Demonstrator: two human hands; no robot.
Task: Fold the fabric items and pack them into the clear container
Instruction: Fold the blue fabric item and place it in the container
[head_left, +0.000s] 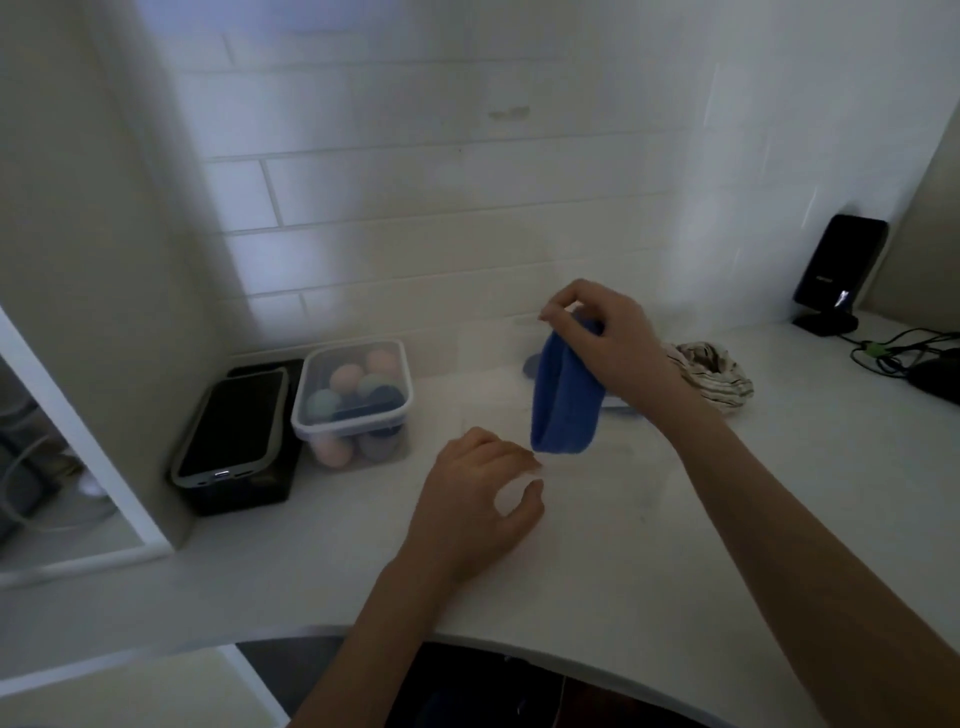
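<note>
My right hand (613, 343) pinches the top of a folded blue fabric item (563, 400), which hangs down over a clear container (652, 467) on the white counter. The container is faint; only its rim and walls show. My left hand (478, 499) sits at its near left corner, with fingers and thumb curled on the rim. A crumpled striped cream fabric item (719, 376) lies on the counter behind my right wrist. A small blue shape (530, 365) shows behind the hanging fabric; what it is I cannot tell.
A lidded clear box of pastel balls (353, 395) stands at the left, next to a phone (234, 423) lying on a black box. At the back right are a black stand (839, 273), cables (893, 353) and a dark object (940, 382). The tiled wall is close behind.
</note>
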